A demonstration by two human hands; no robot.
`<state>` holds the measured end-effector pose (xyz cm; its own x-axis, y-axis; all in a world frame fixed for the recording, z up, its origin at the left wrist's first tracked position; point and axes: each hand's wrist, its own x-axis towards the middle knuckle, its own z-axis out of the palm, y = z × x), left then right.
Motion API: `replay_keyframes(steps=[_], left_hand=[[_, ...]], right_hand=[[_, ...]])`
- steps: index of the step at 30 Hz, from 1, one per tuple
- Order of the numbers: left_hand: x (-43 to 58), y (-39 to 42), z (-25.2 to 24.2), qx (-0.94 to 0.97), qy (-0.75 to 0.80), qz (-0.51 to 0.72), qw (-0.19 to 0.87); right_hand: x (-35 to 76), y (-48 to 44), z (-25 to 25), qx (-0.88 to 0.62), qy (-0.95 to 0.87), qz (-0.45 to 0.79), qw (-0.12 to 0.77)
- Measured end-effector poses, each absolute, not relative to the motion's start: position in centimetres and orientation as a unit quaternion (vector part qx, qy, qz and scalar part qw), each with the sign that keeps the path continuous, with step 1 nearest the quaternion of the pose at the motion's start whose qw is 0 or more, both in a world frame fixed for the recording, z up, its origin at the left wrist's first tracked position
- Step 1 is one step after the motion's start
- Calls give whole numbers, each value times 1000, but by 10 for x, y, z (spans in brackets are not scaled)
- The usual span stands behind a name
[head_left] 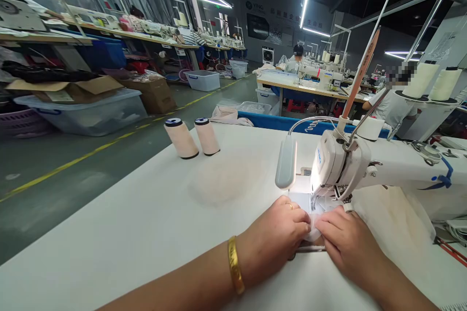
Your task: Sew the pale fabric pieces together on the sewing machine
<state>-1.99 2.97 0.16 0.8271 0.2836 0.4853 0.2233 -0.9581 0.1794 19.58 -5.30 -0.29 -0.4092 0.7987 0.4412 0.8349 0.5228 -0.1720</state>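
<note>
- Left hand (279,231): fingers closed on the sheer white fabric (312,234), which lies just before the presser foot.
- Right hand (345,235): fingertips pinch the same fabric at three o'clock of the left hand's fingers.
- In the way: the sewing machine (330,155) head stands close beyond the fingers, between twelve and one; one lamp (285,163) hangs at eleven.
- At three, one loose pale fabric (397,218) spreads beneath the machine's arm.
- At ten, two pale pink thread cones (181,140) stand upright on the white table (153,223), near each other.
- Towards one, three cream thread spools (421,80) stand around the machine.
- On the floor at ten, one clear plastic tub (105,119) has whitish, blurred contents; an open cardboard box (73,92) above it bears something black.
- At eleven, farther off, another plastic tub (203,80); contents unclear.
</note>
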Motion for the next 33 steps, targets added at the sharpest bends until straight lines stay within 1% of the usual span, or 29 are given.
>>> replay_keyframes(steps=[16,33], left_hand=[[-19,33,0,954,128,267,49],[-18,41,0,956,115,267,44]], right_hand=[[198,-48,-7,-489,-838,-40,240],[199,-45,-13,-496,-832,-71,237]])
